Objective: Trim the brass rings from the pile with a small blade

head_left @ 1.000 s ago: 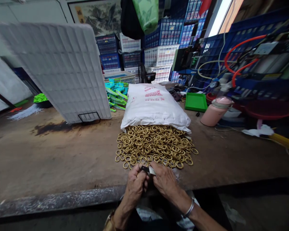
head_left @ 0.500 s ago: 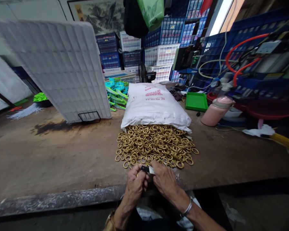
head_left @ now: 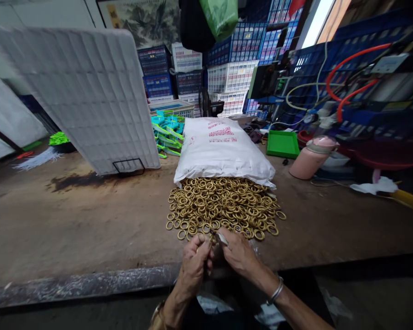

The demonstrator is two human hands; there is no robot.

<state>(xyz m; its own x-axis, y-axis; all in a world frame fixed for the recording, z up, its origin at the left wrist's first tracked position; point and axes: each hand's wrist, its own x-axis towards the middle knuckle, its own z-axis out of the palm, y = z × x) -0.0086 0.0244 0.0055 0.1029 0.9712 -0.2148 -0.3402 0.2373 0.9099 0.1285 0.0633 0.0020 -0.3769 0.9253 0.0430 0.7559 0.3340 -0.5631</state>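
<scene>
A heap of brass rings (head_left: 223,206) spills out of the open end of a white sack (head_left: 223,149) onto the brown workbench (head_left: 72,224). Both my hands are at the near edge of the heap, close to the bench's front. My left hand (head_left: 194,263) is closed in a pinch, fingertips against those of my right hand. My right hand (head_left: 239,254) is also closed and pinches a small silvery piece (head_left: 222,238) between thumb and fingers. What my left fingers grip is too small to make out. A bangle sits on my right wrist.
A white grid tray (head_left: 86,96) leans on a stand at the left. Turquoise plastic parts (head_left: 167,130), a green tray (head_left: 282,144) and a pink flask (head_left: 311,158) stand behind and right of the sack. Blue and white crates are stacked at the back; hoses run at the right.
The small dark piece seen between my fingertips earlier no longer shows; my hands have shifted slightly forward toward the rings and stay pinched together.
</scene>
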